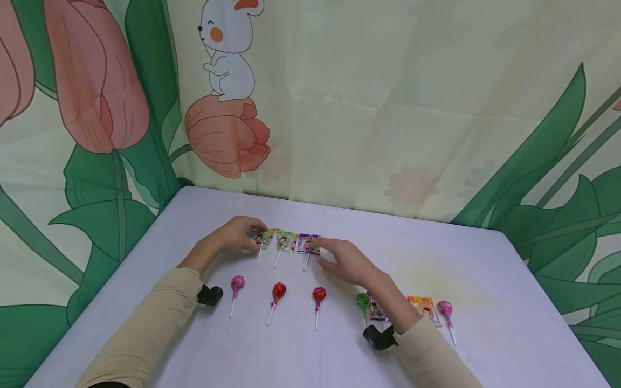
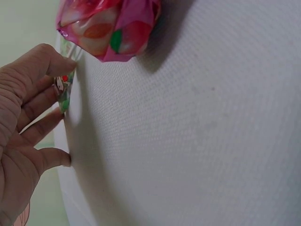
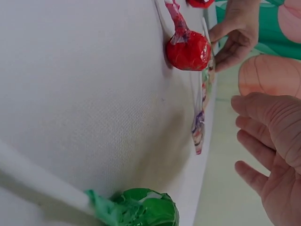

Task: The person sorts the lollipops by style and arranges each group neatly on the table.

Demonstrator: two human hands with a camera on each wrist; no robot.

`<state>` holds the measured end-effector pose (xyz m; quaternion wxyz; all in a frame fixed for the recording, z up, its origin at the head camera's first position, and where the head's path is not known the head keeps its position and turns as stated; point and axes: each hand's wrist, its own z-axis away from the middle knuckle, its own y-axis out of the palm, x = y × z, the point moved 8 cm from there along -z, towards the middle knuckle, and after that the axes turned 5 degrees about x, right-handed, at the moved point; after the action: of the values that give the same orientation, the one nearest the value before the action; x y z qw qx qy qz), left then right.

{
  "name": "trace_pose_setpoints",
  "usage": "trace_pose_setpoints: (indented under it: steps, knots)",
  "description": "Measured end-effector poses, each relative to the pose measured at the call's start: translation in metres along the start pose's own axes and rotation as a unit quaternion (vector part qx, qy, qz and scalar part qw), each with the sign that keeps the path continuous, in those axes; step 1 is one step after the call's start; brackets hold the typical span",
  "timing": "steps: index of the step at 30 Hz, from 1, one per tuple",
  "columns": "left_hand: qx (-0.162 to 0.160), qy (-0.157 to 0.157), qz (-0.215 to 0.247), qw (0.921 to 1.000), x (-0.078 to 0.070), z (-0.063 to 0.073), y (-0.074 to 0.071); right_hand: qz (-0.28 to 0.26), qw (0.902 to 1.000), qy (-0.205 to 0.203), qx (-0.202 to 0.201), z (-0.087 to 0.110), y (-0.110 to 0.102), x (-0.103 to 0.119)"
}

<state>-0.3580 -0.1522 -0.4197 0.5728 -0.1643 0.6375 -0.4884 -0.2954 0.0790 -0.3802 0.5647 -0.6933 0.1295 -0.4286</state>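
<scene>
Three flat-packet lollipops lie side by side at the back of the table. At the row's left end, my left hand (image 1: 235,234) holds a green packet lollipop (image 1: 264,238) by its edges, thumb on the near side and fingers on the far side. A second green packet lollipop (image 1: 287,241) lies in the middle, and a purple packet lollipop (image 1: 306,243) on the right. Over this purple one's right side, my right hand (image 1: 346,261) hovers with fingers extended; the right wrist view shows them apart from the packet (image 3: 198,132).
Nearer me, a pink ball lollipop (image 1: 237,283) and two red ones (image 1: 278,291) (image 1: 319,294) lie spaced in a row. Beside my right forearm are a green ball lollipop (image 1: 363,300), a partly hidden purple packet (image 1: 375,311), an orange packet (image 1: 424,307) and a pink ball lollipop (image 1: 444,308). A printed curtain (image 1: 339,134) hangs behind.
</scene>
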Motion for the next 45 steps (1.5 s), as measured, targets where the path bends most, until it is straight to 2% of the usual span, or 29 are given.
trace_pose_setpoints:
  steps: [4,13,21,36,45]
  knots:
    - [0.000,0.000,-0.001,1.0000,0.000,0.001,0.000,0.004,0.9998,-0.021,-0.007,0.008,-0.003,0.005]
    - [-0.003,-0.001,-0.004,1.0000,-0.001,0.002,-0.001,0.004,0.9992,-0.039,-0.014,0.025,-0.006,0.014]
    - [-0.003,0.007,-0.001,1.0000,0.000,0.002,-0.001,-0.003,0.9971,-0.059,-0.048,0.040,-0.011,0.018]
    - [-0.001,-0.007,0.009,0.9999,0.000,0.002,0.000,-0.021,0.9974,-0.036,-0.058,0.058,-0.012,0.012]
    - [0.001,-0.011,0.004,0.9999,-0.002,0.002,0.000,-0.023,0.9968,-0.044,-0.063,0.071,-0.015,0.012]
